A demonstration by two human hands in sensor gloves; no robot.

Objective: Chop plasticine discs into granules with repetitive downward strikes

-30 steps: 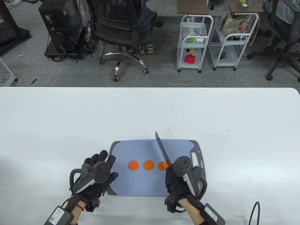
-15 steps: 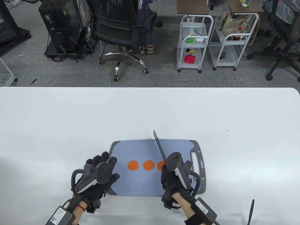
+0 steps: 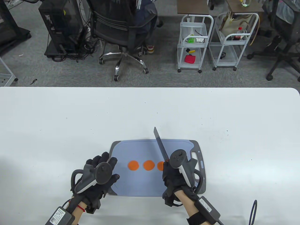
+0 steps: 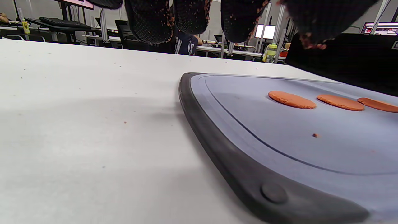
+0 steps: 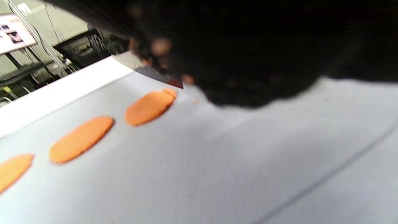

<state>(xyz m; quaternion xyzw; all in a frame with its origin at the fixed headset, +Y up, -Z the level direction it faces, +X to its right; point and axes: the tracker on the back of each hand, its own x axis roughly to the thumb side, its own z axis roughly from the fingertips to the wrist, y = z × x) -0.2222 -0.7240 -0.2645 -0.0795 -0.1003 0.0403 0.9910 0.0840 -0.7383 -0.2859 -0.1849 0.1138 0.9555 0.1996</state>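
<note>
Three flat orange plasticine discs lie in a row on a blue-grey cutting board: left, middle, right, which my right hand partly hides. My right hand grips the handle of a knife; the blade points away and left, above the right disc. A small piece lies off the right disc's edge. My left hand lies flat with spread fingers on the board's left edge, holding nothing. The discs also show in the left wrist view.
The board has a dark rim and a handle slot at its right end. The white table spreads around it. Office chairs and white carts stand beyond the far edge. A cable lies at the bottom right.
My right hand with the knife shifted left, then slightly back right; the blade tip rose a little farther from me. My left hand slid slightly right onto the board edge.
</note>
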